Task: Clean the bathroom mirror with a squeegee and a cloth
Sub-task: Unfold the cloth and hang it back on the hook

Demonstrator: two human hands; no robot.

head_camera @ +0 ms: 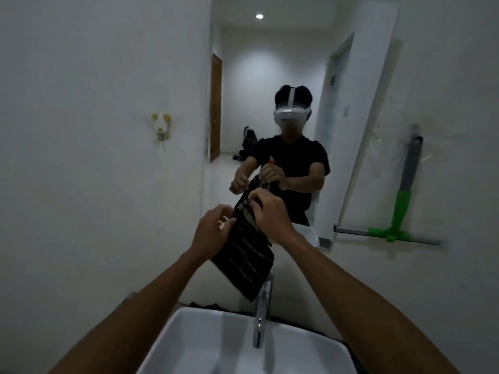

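Observation:
A dark cloth (245, 260) with pale stripes hangs folded in front of the mirror (270, 76), above the tap. My left hand (213, 230) pinches its upper left edge. My right hand (267, 209) grips its top corner. The tall mirror on the wall ahead reflects a person who holds the same cloth with both hands. A squeegee (405, 201) with a grey handle, a green neck and a long metal blade hangs on the wall to the right of the mirror, apart from both hands.
A white basin (189, 344) lies directly below my arms, with a chrome tap (263, 311) rising at its back. A small white and yellow wall hook (161, 125) is fixed to the left wall. White walls stand on both sides.

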